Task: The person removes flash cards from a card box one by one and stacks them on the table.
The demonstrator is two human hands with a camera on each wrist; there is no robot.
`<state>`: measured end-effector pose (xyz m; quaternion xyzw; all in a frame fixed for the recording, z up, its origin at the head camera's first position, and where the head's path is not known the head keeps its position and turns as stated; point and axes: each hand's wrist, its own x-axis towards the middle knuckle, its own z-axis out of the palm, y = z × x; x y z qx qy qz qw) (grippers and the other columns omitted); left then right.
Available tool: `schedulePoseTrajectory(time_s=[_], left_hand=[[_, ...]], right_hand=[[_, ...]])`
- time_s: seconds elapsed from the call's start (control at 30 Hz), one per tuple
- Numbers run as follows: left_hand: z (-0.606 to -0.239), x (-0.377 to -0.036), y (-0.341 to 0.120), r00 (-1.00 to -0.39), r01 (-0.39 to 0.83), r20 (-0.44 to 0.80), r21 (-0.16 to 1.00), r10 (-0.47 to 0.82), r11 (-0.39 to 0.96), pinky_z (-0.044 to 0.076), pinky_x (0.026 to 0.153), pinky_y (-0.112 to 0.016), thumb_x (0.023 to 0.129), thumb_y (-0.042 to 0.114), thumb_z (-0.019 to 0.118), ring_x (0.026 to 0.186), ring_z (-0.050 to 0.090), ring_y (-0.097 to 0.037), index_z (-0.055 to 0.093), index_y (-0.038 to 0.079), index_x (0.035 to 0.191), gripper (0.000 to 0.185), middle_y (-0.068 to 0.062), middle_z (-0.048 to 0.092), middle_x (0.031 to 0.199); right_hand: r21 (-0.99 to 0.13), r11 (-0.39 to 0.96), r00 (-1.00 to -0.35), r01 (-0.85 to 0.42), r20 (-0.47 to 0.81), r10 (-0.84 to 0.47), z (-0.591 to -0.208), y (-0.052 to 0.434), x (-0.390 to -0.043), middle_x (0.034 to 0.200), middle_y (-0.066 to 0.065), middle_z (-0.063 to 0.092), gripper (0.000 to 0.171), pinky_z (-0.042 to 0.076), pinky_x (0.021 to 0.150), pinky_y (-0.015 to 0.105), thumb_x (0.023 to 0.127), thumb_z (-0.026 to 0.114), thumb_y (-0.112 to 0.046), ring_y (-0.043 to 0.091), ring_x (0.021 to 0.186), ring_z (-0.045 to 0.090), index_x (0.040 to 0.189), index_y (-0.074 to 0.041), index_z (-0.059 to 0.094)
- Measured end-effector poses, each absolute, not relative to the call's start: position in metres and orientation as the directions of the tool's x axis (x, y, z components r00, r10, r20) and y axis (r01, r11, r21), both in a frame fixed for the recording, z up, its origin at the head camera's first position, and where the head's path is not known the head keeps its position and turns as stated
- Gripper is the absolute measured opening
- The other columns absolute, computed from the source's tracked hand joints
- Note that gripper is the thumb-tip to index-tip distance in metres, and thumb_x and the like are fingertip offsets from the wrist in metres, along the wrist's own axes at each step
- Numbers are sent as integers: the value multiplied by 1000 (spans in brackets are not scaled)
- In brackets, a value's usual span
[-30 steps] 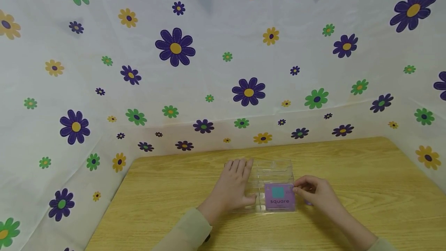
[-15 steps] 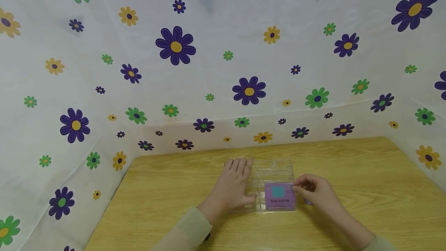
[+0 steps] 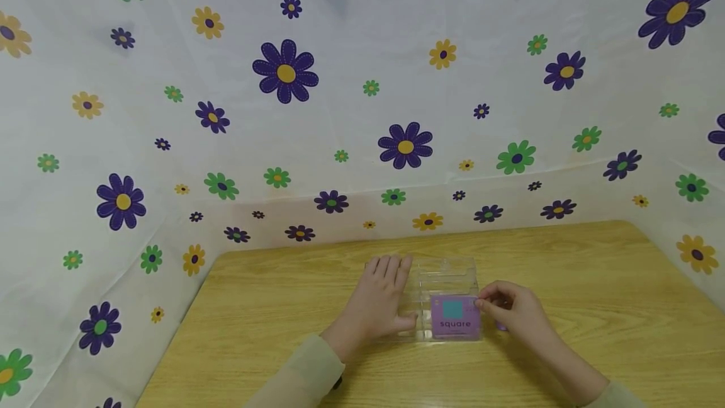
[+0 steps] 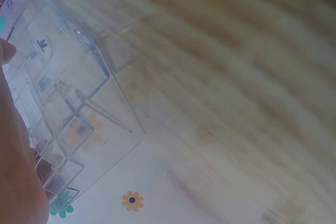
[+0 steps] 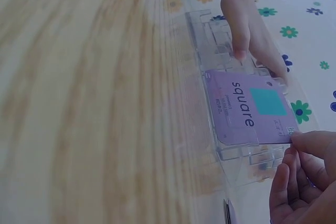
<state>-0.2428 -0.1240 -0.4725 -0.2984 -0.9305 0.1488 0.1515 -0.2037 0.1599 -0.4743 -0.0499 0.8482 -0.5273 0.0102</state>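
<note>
A clear plastic stepped holder (image 3: pixel 446 283) with several compartments stands on the table. In its front right compartment leans a purple card (image 3: pixel 455 318) with a teal square and the word "square". My right hand (image 3: pixel 518 308) pinches that card's upper right corner between thumb and fingers. In the right wrist view the card (image 5: pixel 247 107) sits behind the holder's clear front wall, and the thumb lies on the corner. My left hand (image 3: pixel 381 304) rests across the left half of the holder, fingers extended toward its back edge and thumb pointing right. The compartments beneath it are mostly hidden.
The wood-grain table (image 3: pixel 272 326) reaches back to a white cloth (image 3: pixel 340 118) printed with flowers, which also hangs at both sides. A small purple thing (image 3: pixel 501 326) lies partly hidden by my right hand. A thin, pen-like object (image 5: pixel 227 211) shows low in the right wrist view.
</note>
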Motion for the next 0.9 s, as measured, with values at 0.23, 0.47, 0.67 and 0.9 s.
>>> schedulePoseTrajectory(time_s=[0.23,0.47,0.67,0.9], left_hand=[[-472,-244,-124,-779,508,189,-368,597,779,42,120,-45,90,76,52,139,51,-25,25,6,167,107,-10,52,154],[-472,-243,-124,-785,509,178,-360,593,782,41,121,-45,90,76,52,141,50,-26,24,6,167,108,-11,51,156],[-470,-242,-124,-784,507,173,-374,596,777,42,120,-45,91,76,50,140,50,-25,24,6,167,107,-11,51,156],[-471,-242,-125,-779,512,185,-365,599,778,42,120,-45,90,75,52,139,51,-25,25,6,167,107,-10,52,155]], right_hand=[[-899,431,-995,-76,37,-97,-474,160,-204,86,7,71,8,48,55,22,95,75,-3,7,67,54,101,1,74],[-900,430,-995,-67,30,-93,-475,160,-204,87,7,71,9,48,56,22,95,75,-4,8,68,54,101,2,74],[-894,442,-996,-71,37,-86,-474,160,-204,88,7,73,9,49,60,21,95,74,-5,8,71,55,101,2,75],[-891,446,-995,-87,53,-89,-474,160,-204,91,9,74,10,50,65,21,96,74,-7,8,74,57,101,1,75]])
